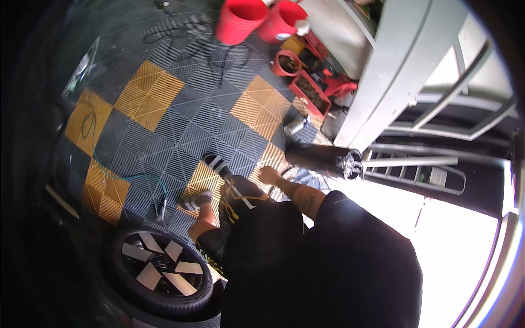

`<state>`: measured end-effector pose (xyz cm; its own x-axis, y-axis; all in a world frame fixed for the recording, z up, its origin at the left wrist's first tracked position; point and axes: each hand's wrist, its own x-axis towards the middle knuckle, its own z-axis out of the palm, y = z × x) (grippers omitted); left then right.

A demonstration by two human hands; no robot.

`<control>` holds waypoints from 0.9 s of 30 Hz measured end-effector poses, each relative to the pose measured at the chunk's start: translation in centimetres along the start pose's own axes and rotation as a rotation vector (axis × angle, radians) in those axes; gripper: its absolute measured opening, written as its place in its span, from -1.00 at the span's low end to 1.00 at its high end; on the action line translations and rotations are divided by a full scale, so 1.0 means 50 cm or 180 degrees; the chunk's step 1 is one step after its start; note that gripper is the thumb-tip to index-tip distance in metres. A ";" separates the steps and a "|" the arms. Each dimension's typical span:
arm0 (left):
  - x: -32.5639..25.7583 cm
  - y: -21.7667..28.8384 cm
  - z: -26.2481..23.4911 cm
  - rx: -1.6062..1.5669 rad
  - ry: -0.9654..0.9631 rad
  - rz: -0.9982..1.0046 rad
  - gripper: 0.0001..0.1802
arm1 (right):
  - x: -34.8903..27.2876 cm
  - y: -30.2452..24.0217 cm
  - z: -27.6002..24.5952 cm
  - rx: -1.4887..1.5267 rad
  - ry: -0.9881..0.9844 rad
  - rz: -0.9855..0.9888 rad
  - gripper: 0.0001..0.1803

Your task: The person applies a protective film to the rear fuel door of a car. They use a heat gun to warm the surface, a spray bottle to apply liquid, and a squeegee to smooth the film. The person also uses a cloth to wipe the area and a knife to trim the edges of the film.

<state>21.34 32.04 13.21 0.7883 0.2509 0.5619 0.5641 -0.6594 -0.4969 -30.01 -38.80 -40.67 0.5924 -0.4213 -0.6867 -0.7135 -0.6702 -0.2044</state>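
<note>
My right hand [268, 175] hangs low beside my right leg, its fingers curled in. Whatever it may hold is too small and blurred to make out. Just to its right lies a black cylinder [316, 157] with a shiny metallic end, and a thin dark curved line, perhaps a hose, runs close by the hand. A silver can [296, 125] lies on the tiles beyond the cylinder. My left hand is out of view. At the lower left a wheel with a black tyre [188, 311] and pale broad spokes lies flat.
A teal hose [143, 176] with a metal end piece crosses the grey and yellow tiled floor [205, 128]. Farther off are a tangled black cable [198, 52], red buckets [239, 23] and a red planter [309, 94]. A ladder [415, 174] lies at the right, by a white post [391, 65].
</note>
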 end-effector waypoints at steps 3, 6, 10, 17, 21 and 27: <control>-0.042 0.043 -0.034 0.0478 -0.0089 0.0173 -0.22 | -0.145 0.097 0.054 0.0550 -0.0192 0.1505 -0.78; 0.008 0.022 -0.027 0.0637 -0.0247 0.0050 -0.32 | -0.301 0.125 0.157 0.0037 -0.0221 0.1363 -0.80; 0.020 0.039 0.004 0.0868 -0.0587 0.0303 -0.36 | -0.413 0.072 0.228 0.1732 -0.0112 0.2739 -0.76; -0.239 0.225 0.016 0.0769 -0.1712 0.2106 -0.42 | -0.431 0.122 0.322 0.1713 -0.0403 0.2359 -0.78; -0.545 0.358 -0.053 0.0450 -0.2437 0.2945 -0.44 | -0.367 0.281 0.270 0.2249 -0.0122 0.2377 -0.70; -1.068 0.512 -0.222 0.0228 -0.3343 0.3198 -0.47 | -0.114 0.691 0.363 0.1716 0.1229 0.2830 -0.68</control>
<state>-9.04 -6.11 -22.20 0.6454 0.1272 -0.7532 -0.3368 -0.8376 -0.4301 -64.83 -48.47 -56.49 -0.2017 -0.8451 -0.4951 -0.9561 0.2796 -0.0879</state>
